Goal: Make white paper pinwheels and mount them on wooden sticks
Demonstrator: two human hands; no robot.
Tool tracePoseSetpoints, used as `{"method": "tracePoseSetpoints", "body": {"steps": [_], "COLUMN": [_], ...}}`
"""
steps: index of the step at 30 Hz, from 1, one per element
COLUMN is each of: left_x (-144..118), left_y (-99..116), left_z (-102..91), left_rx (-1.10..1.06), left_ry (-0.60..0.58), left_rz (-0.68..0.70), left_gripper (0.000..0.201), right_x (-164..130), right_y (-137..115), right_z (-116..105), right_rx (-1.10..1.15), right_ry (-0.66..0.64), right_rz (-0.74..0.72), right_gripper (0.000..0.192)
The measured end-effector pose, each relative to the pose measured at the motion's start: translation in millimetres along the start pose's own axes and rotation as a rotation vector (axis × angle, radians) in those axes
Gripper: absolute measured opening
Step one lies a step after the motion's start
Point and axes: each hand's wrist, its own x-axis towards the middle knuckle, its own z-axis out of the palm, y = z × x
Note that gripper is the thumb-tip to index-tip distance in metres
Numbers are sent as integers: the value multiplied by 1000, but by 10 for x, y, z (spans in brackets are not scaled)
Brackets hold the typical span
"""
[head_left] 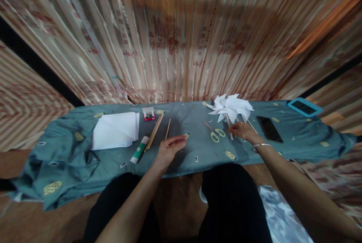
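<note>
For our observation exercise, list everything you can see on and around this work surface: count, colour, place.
cloth: one, grey-blue, covering the surface
paper stack: one, white, left
pin box: one, red, back centre-left
glue stick: one, white and green, beside the paper
wooden sticks: several, tan, centre-left
scissors: one, yellow-green handles, centre-right
paper pinwheels: a cluster, white, back right
phone: one, black, right
tablet: one, blue-cased, far right
left hand: palm up, empty
right hand: on the pinwheel sticks

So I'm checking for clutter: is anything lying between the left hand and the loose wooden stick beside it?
Nothing visible does. The left hand hovers palm-up just below the wooden stick, with only bare cloth between them.
</note>
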Motion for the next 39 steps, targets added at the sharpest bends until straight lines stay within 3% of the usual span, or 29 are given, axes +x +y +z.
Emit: {"method": "tracePoseSetpoints", "body": {"steps": [11,20,23,27,33,39], "left_x": [2,-117,-147,-180,-243,-220], "left_y": [0,-138,-213,-236,-137,90], "left_z": [-11,-146,-193,-265,-363,-621], "left_rx": [16,51,58,144,343,462], "left_ry": [-3,-14,-16,-6,24,123], "left_rz": [-3,-76,-79,-16,107,232], "left_gripper": [46,43,40,31,14,9], "right_x": [122,-77,-208,-358,-433,-426], "right_y": [57,-97,-406,-1051,-1922,-2324], "right_z": [17,42,37,77,271,530], "right_rx": [22,-165,-209,-111,111,274], "right_ry": [-52,113,205,253,207,238], "right_rz": [8,-4,-108,-265,-487,-643], "right_gripper": [36,36,34,32,31,23]}}
